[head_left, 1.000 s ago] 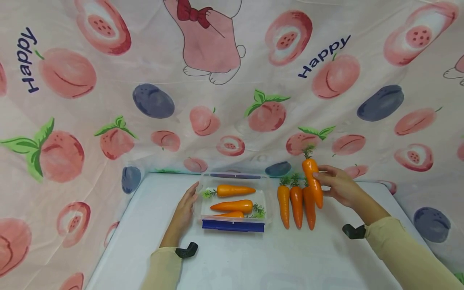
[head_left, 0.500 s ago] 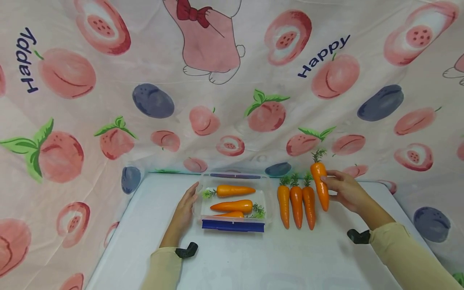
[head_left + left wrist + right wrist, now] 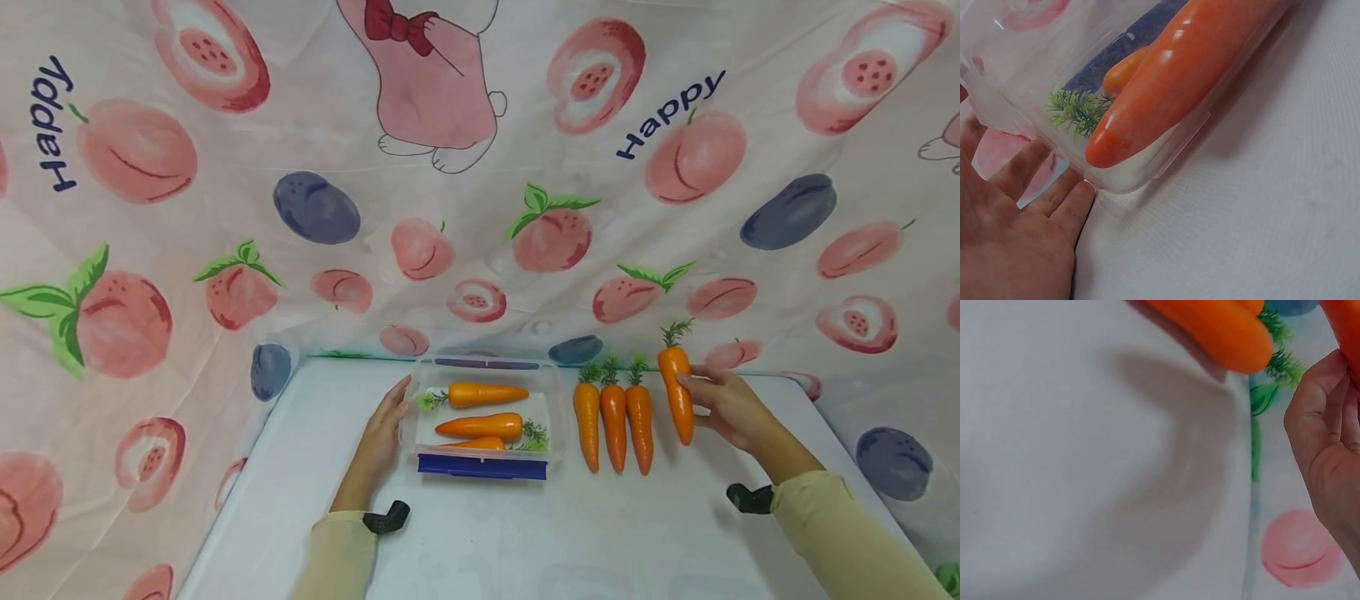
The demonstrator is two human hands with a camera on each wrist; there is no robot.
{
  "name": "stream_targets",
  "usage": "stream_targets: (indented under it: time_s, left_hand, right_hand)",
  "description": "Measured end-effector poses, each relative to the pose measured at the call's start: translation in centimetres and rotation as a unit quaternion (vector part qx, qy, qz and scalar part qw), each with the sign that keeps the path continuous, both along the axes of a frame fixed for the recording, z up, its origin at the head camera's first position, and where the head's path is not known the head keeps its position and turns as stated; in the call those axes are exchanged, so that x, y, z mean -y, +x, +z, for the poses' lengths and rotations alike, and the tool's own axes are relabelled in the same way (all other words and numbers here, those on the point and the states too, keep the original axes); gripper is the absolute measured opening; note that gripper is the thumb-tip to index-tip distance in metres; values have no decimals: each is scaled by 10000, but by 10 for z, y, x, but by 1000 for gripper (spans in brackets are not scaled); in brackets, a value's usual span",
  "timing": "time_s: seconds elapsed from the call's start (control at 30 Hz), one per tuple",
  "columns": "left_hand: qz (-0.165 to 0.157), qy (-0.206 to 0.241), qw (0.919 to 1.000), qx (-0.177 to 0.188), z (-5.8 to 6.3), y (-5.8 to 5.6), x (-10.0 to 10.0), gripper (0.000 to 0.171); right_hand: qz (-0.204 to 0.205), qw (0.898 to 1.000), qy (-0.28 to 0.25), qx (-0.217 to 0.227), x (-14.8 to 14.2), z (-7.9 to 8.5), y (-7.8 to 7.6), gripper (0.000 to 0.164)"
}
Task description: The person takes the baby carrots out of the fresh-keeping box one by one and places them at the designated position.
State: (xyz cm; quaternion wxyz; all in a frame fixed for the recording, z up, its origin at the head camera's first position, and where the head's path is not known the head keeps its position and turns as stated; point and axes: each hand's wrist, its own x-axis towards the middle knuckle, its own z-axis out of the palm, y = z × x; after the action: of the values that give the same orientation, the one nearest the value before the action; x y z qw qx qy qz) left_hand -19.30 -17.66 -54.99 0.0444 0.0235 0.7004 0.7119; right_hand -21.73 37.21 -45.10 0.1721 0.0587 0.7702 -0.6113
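Observation:
In the head view my right hand pinches an orange carrot with a green tuft, leafy end up. It is held to the right of three carrots lying side by side. The right wrist view shows the held carrot only at its edge, above the fingers. My left hand rests against the left side of a clear plastic box with a blue front clip. Its fingers are extended along the box wall in the left wrist view. Three carrots lie inside, the front one partly hidden.
Everything stands on a white table. Behind and beside it hangs a fruit-printed cloth, close to the table's back edge. A black strap piece sits on the left wrist, another on the right.
My right hand has moved right and slightly down with the carrot, away from the row of three, uncovering the rightmost one. The left hand and the box have stayed put.

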Motion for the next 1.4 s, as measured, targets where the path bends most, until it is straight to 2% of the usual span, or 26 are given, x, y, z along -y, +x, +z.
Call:
stream_targets:
  time_s: [0.53, 0.7, 1.0, 1.17, 1.4]
  left_hand:
    - [43, 81, 10000, -17, -2, -2, -2, 50]
    - [68, 38, 10000, 52, 0, -2, -3, 48]
    - [72, -3, 9999, 110, -2, -2, -2, 51]
    - [69, -17, 9999, 96, -1, -1, -1, 50]
    - [106, -29, 9999, 68, -1, 0, -1, 50]
  right_hand:
    - [-239, 9983, 420, 328, -14, -30, 0, 94]
    - [-337, 9968, 495, 526, -15, -35, -1, 99]
    - [-223, 9964, 479, 661, -18, -43, 0, 97]
    - [-155, 9952, 701, 661, -19, -47, 0, 97]
    - [-217, 9945, 701, 746, -16, -48, -1, 95]
